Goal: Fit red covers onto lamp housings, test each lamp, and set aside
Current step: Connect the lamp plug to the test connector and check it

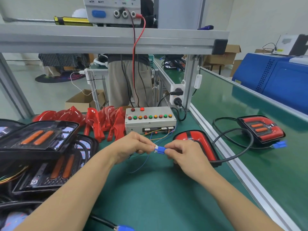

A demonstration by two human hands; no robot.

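Both hands, left [133, 144] and right [185, 155], pinch the plug [160, 150] above the worktop [158, 189], beside the lamp [196, 144]. A skewed push could bend pins; tugging thin wires [160, 132] may loosen them.

power supply [113, 10] "COARSE", "GND", "ON", "OFF"
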